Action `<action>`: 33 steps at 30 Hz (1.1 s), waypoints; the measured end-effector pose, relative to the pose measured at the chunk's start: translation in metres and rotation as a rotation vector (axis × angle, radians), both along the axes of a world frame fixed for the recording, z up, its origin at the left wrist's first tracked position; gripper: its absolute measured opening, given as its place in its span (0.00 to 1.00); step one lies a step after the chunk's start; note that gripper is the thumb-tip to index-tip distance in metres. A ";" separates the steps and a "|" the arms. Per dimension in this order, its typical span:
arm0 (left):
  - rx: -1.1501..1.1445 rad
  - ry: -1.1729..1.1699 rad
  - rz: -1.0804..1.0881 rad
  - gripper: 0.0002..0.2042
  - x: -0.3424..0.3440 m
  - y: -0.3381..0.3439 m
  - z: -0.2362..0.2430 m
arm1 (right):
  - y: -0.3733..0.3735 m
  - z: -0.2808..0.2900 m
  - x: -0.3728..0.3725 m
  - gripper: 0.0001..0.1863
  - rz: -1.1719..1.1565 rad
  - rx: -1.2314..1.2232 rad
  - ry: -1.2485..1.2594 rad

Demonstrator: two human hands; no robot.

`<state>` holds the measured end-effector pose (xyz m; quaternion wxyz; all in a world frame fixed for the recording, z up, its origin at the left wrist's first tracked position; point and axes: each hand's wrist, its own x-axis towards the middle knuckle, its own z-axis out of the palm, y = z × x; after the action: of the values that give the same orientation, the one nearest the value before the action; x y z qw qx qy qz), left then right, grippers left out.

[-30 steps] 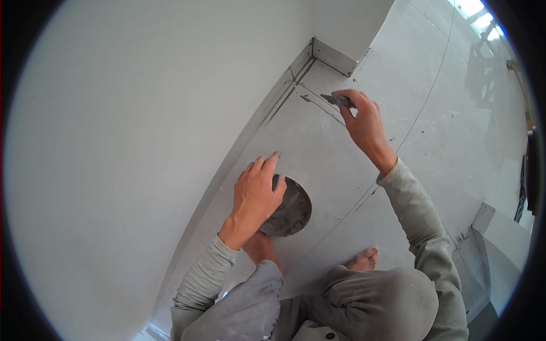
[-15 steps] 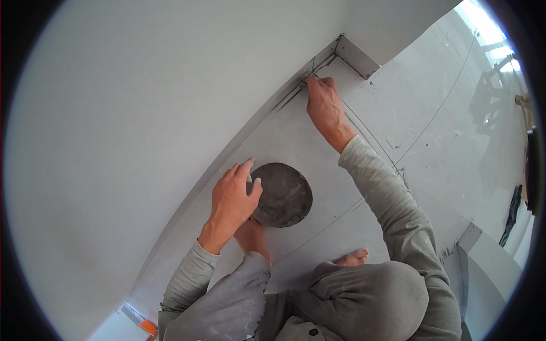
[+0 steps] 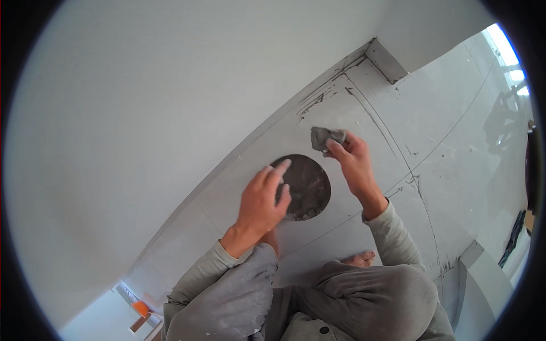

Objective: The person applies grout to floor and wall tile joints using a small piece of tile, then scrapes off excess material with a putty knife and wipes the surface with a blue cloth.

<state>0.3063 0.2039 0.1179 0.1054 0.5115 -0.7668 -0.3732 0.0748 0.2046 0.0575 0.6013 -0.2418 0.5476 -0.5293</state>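
My right hand pinches a small flat scraper between thumb and fingers, just above the upper right side of a round dish. Grey paste coats the scraper's face. Dark grey paste fills the dish, which rests on the tiled floor. Over the dish's left edge, my left hand holds nothing, thumb and fingers apart; whether it touches the rim I cannot tell. Fresh dark smears mark the floor beside the skirting, and more paste lines the tile joint at the wall corner.
A pale wall with a low skirting runs diagonally along the left, ending at a corner block. My bare foot stands near the dish. A white door-frame base is at the lower right, and an orange object at the lower left.
My right hand has drawn back from the wall corner toward the dish, bringing the paste-coated scraper into sight. My left hand stays by the dish, its fingers now farther over it.
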 end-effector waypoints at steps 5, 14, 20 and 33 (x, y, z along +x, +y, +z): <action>-0.131 0.131 -0.173 0.35 -0.017 0.020 -0.001 | 0.051 0.023 0.009 0.13 0.166 0.266 -0.275; -0.190 0.198 -0.049 0.29 -0.012 0.032 -0.009 | 0.068 0.042 0.022 0.16 0.162 0.265 -0.547; -0.343 0.177 0.003 0.27 -0.021 0.024 -0.014 | 0.051 0.030 0.006 0.19 0.285 0.156 -0.601; -0.570 0.083 0.063 0.21 -0.015 0.020 -0.012 | 0.040 0.031 0.004 0.19 0.322 0.239 -0.712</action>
<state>0.2915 0.2236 0.1057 0.2879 0.4692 -0.8194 -0.1599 0.0791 0.2449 0.0883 0.8523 -0.0544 0.3181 -0.4115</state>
